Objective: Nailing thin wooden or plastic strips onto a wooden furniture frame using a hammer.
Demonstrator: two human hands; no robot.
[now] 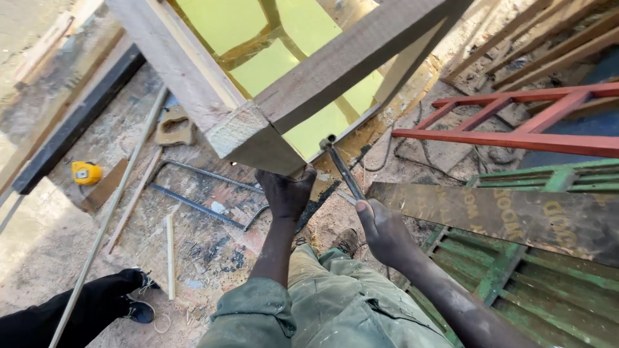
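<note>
From the head camera, the left hand (285, 193) presses up against the underside corner of a wooden frame (258, 132), fingers curled on the timber; its fingertips are hidden behind the wood. The frame's top runs out of the picture, yellow-green panels showing through it. The right hand (382, 231) is closed around a dark metal bar (342, 169), whose tip meets the frame's lower edge. At lower left, another person's dark trouser leg and shoe (138, 310) are cut off. A yellow tape measure (86, 173) lies on the sawdust floor.
</note>
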